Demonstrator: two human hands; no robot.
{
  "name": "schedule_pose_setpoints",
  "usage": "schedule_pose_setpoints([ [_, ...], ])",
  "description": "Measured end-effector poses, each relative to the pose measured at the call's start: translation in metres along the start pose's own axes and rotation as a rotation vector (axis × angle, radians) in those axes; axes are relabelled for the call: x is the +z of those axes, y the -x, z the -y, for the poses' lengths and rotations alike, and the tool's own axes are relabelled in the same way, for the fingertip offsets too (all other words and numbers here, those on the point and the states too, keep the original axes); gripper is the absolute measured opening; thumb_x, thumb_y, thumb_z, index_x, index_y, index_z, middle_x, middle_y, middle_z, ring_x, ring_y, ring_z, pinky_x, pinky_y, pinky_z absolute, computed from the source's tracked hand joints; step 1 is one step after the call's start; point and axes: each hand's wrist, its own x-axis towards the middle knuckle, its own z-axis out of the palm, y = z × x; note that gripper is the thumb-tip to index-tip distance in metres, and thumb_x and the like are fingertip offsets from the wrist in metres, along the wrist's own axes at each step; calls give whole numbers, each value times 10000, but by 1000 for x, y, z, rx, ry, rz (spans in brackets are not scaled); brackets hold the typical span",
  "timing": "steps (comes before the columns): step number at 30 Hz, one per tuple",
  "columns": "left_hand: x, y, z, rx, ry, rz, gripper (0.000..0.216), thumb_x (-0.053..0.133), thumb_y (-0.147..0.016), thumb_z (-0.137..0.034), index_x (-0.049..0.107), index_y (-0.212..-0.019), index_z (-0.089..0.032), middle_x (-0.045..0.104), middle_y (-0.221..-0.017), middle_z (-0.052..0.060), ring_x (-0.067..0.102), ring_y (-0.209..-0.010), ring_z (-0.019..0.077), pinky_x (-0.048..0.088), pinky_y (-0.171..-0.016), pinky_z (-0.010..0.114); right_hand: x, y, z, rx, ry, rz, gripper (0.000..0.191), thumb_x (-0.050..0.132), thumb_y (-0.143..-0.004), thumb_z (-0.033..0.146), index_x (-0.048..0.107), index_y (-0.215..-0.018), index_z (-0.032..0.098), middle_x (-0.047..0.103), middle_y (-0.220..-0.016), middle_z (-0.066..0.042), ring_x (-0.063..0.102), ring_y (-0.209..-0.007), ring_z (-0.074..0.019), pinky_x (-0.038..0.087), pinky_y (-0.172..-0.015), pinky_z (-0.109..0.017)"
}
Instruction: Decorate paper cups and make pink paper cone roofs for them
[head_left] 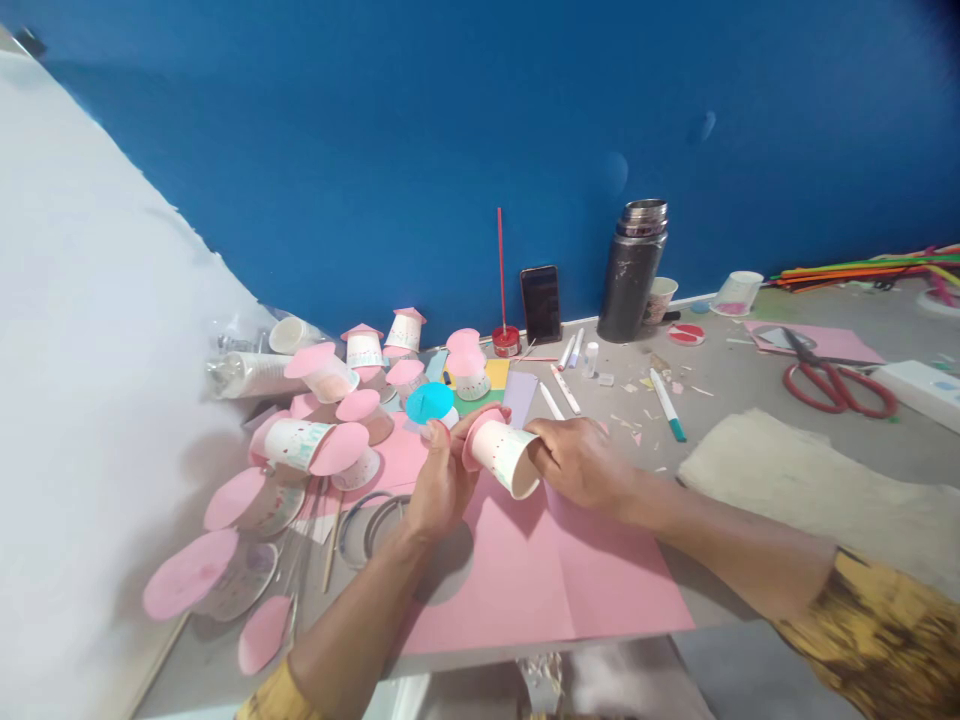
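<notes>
Paper cup (501, 452) tilted above a pink sheet (517, 590) at the front edge of the table (757, 395), left hand (442, 490) gripping its pink disc (472, 442) end, right hand (585, 462) pinching its open rim, disc-topped cups (291, 443) along the left edge.

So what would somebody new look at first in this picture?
Probably the big blue wall across the back. Next, the white cup with a pink disc, held in the middle by the left hand and right hand. Red-handled scissors over on the right might pop out too.
</notes>
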Motion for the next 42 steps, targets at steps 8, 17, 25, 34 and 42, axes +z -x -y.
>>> schedule_pose_setpoints([
  [8, 2, 2, 1, -18, 8, 26, 835, 594, -806, -823, 749, -1233, -122, 722, -1302, 176, 539, -1357, 404, 429, -1130, 478, 5, -2, -2, 4, 8, -3, 195, 511, -965, 196, 678, -865, 180, 759, -779, -76, 627, -642, -185, 234, -564, -309],
  [17, 2, 1, -6, 44, 152, -67, 694, 600, -865, -756, 707, -1257, -194, 682, -1375, 130, 606, -1290, 313, 496, -1065, 407, 16, -4, -12, 40, -653, -128, 230, 493, -928, 211, 670, -784, 185, 693, -645, -17, 610, -563, -153, 385, -526, -246],
  [25, 8, 6, 10, -20, -9, 210, 588, 833, -792, -499, 699, -1282, -205, 686, -1355, 137, 575, -1310, 341, 416, -1130, 495, 28, -11, -13, -22, -926, -264, 167, 584, -778, 148, 694, -893, 194, 749, -799, -21, 704, -722, -189, 532, -643, -274],
  [34, 10, 5, 16, 23, -180, 131, 563, 867, -745, -333, 679, -1247, -163, 718, -1269, 156, 633, -1211, 347, 478, -1054, 491, 40, -8, -21, -78, -664, -213, 377, 555, -831, 131, 590, -1192, 234, 789, -983, -49, 739, -836, -228, 548, -723, -325],
  [42, 7, 2, 10, 187, -732, -72, 553, 753, -696, -193, 651, -1240, -185, 723, -1253, 107, 634, -1167, 319, 494, -1013, 453, 21, -17, -40, -143, -583, -426, 273, 527, -992, 293, 694, -1199, 231, 740, -1249, -105, 699, -1134, -269, 563, -966, -426],
])
